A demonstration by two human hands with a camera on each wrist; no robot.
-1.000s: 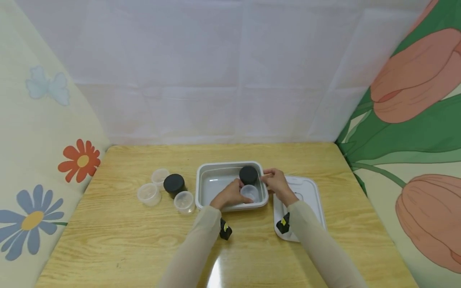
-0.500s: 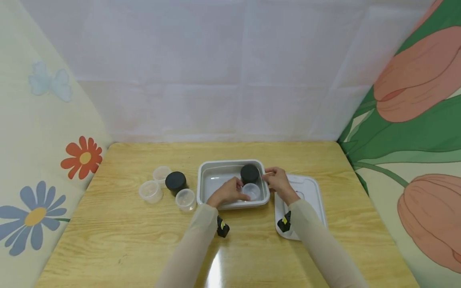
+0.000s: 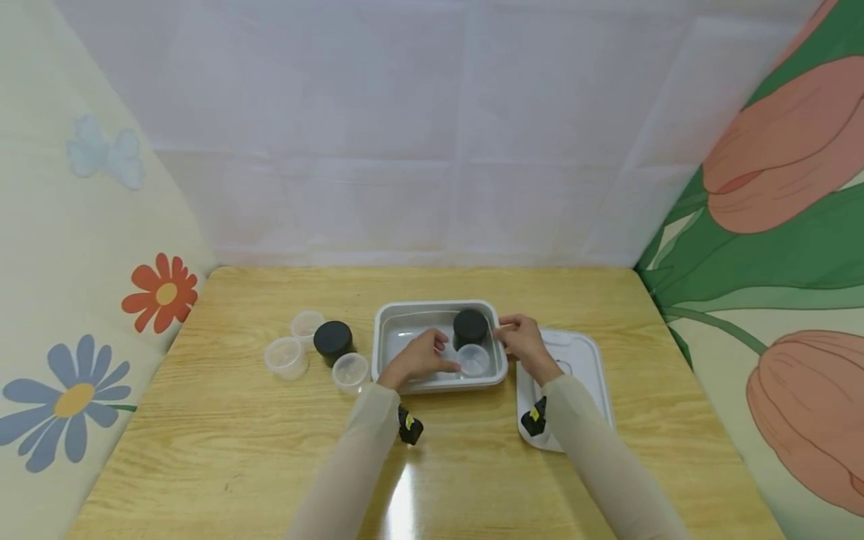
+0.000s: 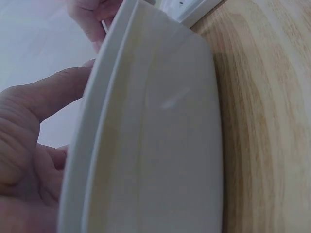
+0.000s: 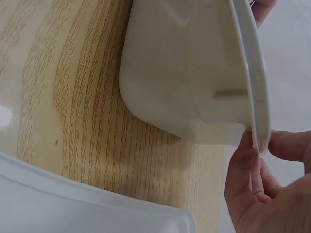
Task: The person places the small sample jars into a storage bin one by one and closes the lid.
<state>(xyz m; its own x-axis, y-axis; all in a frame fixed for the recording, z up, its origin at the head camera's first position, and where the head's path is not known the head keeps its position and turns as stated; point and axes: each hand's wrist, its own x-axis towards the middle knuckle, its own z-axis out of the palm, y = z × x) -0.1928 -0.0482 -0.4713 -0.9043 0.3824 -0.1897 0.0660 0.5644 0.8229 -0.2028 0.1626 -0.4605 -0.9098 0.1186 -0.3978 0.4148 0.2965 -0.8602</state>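
Observation:
A white rectangular container (image 3: 432, 304) stands on the table, its rim and outer wall filling much of both wrist views. Inside its right end sit a black-topped round jar (image 3: 470, 325) and, nearer the front, a clear plastic cup (image 3: 475, 361). My left hand (image 3: 420, 355) is over the container just left of that cup, thumb and fingers spread apart with nothing between them. At the container's right end, my right hand (image 3: 526, 348) pinches the rim between thumb and fingers, as the right wrist view (image 5: 265, 194) of the hand shows.
Left of the container stand clear cups (image 3: 286, 358), one of them (image 3: 351, 372) close to its wall, and another black-topped jar (image 3: 334, 341). A white lid (image 3: 589, 367) lies on the table (image 3: 472, 480) at the right, partly under my right forearm. A white cloth (image 3: 364, 210) hangs behind.
My left hand has let go of the clear cup and drawn slightly left, its fingers parting. The cup stays in the container's right end. My right hand keeps its grip on the rim.

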